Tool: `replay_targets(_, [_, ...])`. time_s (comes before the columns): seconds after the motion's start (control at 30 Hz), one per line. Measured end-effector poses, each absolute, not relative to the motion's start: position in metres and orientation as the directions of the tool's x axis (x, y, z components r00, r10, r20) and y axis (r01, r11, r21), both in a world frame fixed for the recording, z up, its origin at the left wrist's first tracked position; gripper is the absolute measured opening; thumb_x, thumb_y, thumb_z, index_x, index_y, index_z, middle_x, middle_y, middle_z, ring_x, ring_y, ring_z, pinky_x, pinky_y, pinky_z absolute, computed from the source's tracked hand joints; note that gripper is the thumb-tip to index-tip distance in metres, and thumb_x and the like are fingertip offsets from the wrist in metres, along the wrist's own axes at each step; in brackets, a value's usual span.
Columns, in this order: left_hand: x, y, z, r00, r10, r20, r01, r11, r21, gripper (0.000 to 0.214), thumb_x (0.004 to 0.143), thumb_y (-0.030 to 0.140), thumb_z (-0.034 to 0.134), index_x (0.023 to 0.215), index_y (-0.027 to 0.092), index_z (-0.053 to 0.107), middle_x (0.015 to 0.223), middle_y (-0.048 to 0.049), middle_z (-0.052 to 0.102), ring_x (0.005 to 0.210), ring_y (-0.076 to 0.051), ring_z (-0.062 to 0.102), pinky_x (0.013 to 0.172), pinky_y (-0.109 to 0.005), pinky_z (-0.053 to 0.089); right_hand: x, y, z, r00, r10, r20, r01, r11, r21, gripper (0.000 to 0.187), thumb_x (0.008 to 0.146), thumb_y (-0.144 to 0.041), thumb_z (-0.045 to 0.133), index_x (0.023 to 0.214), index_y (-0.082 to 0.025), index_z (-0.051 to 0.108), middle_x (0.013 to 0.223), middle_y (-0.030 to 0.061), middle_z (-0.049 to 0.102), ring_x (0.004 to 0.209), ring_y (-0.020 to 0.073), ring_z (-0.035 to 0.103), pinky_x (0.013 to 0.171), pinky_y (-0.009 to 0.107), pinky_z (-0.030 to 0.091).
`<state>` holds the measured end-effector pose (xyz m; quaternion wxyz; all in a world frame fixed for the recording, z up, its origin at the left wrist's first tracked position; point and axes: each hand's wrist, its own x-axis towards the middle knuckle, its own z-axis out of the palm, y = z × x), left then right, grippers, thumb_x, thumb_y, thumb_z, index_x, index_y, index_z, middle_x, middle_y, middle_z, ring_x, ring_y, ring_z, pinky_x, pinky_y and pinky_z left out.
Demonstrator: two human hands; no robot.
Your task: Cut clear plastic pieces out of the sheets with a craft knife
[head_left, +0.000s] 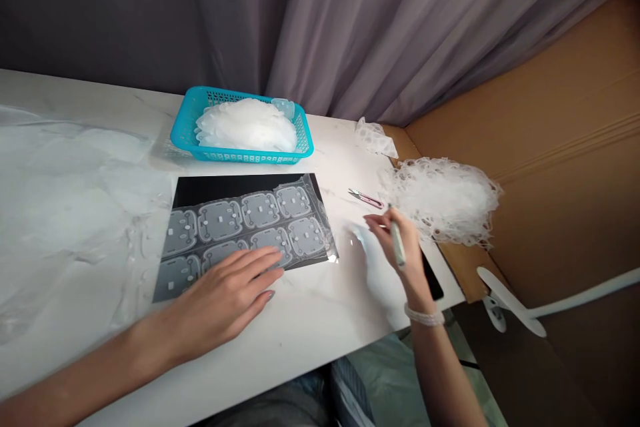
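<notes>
My left hand lies flat with fingers stretched, over the lower edge of a clear plastic sheet. Rows of rounded-square shapes with small holes and tabs mark that sheet, which rests on a black mat. My right hand is closed around a pale, pen-shaped tool, right of the mat and apart from the sheet; the tool's tip cannot be made out. Pink-handled thread snips lie on the table just beyond my right hand.
Behind the mat stands a blue basket with a heap of translucent pieces. A pile of lacy plastic scraps sits at the right, near a cardboard wall. Large clear sheets cover the left. A dark flat object lies beside my right wrist.
</notes>
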<state>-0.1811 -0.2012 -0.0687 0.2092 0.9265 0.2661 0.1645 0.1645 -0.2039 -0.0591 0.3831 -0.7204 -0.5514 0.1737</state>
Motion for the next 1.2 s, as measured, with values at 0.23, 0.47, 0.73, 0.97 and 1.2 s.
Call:
replay_targets(0.23, [-0.154,-0.187,-0.094,0.865,0.48,0.148,0.436,-0.864,0.25,0.05,0.101,0.029,0.045,0.148,0.015,0.045,0.156,-0.0162,0.042,0.147,-0.035,0.034,0.122,-0.055,0.018,0.121,-0.16,-0.078,0.113,0.99,-0.081,0.327,-0.114,-0.938,0.036,0.079,-0.042,0.068,0.077,-0.025,0.036,0.086,0.005,0.073,0.092,0.023,0.069,0.083,0.037,0.05])
replay_targets(0.47, [-0.154,-0.181,-0.106,0.869,0.483,0.109,0.463,-0.871,0.165,0.05,0.101,0.031,0.046,0.149,0.017,0.045,0.158,-0.0153,0.039,0.145,-0.037,0.036,0.12,-0.057,0.018,0.101,-0.147,-0.076,0.052,0.991,-0.126,0.181,-0.133,-0.974,0.039,0.074,-0.033,0.071,0.083,-0.026,0.034,0.074,-0.0049,0.061,0.069,0.0143,0.058,0.066,0.028,0.047])
replay_targets(0.73, [-0.146,-0.168,-0.11,0.847,0.508,0.159,0.47,-0.854,0.225,0.048,0.099,0.028,0.049,0.146,0.022,0.049,0.156,-0.0135,0.042,0.148,-0.033,0.033,0.122,-0.054,0.018,0.114,-0.142,-0.073,0.071,0.986,-0.149,0.469,-0.165,-0.868,0.037,0.068,-0.031,0.072,0.081,-0.025,0.037,0.075,-0.0043,0.062,0.069,0.0159,0.059,0.067,0.029,0.045])
replay_targets(0.97, [-0.133,-0.154,-0.11,0.845,0.514,0.148,0.49,-0.855,0.17,0.048,0.101,0.024,0.042,0.148,0.015,0.045,0.155,-0.018,0.042,0.145,-0.036,0.037,0.119,-0.055,0.023,0.125,-0.128,-0.075,0.284,0.955,0.091,0.548,-0.083,-0.833,0.034,0.076,-0.039,0.068,0.075,-0.025,0.038,0.068,-0.0031,0.058,0.065,0.016,0.055,0.067,0.03,0.043])
replay_targets(1.2, [-0.141,-0.157,-0.114,0.829,0.512,0.225,0.443,-0.846,0.296,0.046,0.101,0.026,0.042,0.142,0.007,0.051,0.15,-0.0214,0.048,0.144,-0.033,0.039,0.121,-0.052,0.021,0.112,-0.171,-0.066,0.362,0.928,0.088,0.359,-0.051,-0.932,0.048,0.1,-0.061,0.027,0.099,-0.023,0.058,0.074,0.0005,0.055,0.065,0.0166,0.055,0.055,0.028,0.044])
